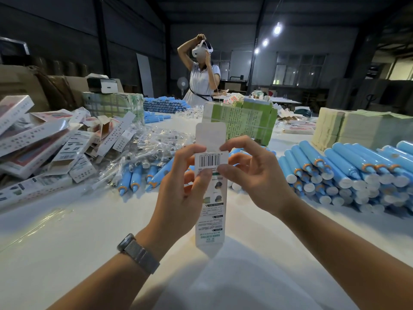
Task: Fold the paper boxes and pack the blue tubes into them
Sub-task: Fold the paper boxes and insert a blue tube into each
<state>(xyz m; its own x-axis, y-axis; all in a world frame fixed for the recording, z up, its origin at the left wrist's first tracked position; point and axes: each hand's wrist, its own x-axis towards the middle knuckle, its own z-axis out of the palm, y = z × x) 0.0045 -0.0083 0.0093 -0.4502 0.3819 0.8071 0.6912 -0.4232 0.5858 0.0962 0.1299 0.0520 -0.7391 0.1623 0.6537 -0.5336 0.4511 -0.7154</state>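
Both hands meet at the upper end of a paper box (pixel 210 198), held upright above the white worktop (pixel 78 231). The left hand (pixel 181 186) pinches the barcode panel between thumb and forefinger, other fingers curled behind; the right hand (pixel 250 173) pinches the opposite edge, thumb on the printed face and forefinger at the base of the top flap (pixel 210 134). That two-sided grip appears meant to square the flat sleeve open while the flap stands free at 12 o'clock, ready to be tucked. Whether anything sits inside the box cannot be told; its lower end comes to a folded point near the worktop.

Loose blue tubes (pixel 134 177) lie at 9 o'clock of the hands, caps toward the camera, among clear wrappers (pixel 145 148). A larger stack of blue tubes (pixel 348 173) fills 3 o'clock, laid in rows within easy reach. Unfolded and half-folded cartons (pixel 55 144) pile up at 10 o'clock. Bundled green leaflets (pixel 245 121) stand at 12 o'clock, cream sheets (pixel 339 128) at 2 o'clock. Behind, a person (pixel 202 72) adjusts a headset.
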